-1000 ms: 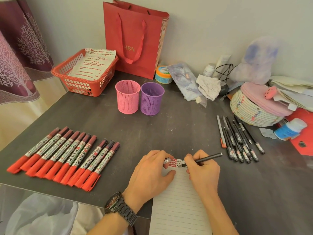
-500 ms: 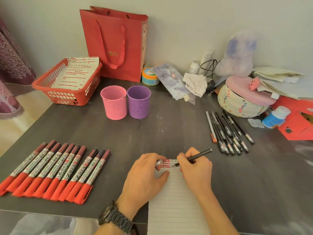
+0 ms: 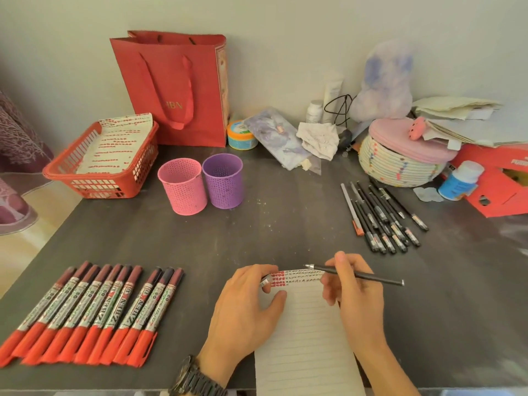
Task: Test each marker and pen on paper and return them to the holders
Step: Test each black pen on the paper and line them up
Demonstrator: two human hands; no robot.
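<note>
The black pen (image 3: 357, 274) is pinched in my right hand (image 3: 354, 292), just above the paper (image 3: 303, 338). A moment ago its tip was writing; now it is up. My left hand (image 3: 245, 307) pinches the cap (image 3: 265, 281) on the paper. I think this pen is done.

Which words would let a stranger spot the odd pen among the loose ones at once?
Find the pale woven basket with the pink lid on the right of the table. In front of it lies a row of pens. Take the leftmost pen: pale grey with an orange end, while its neighbours are black.
</note>
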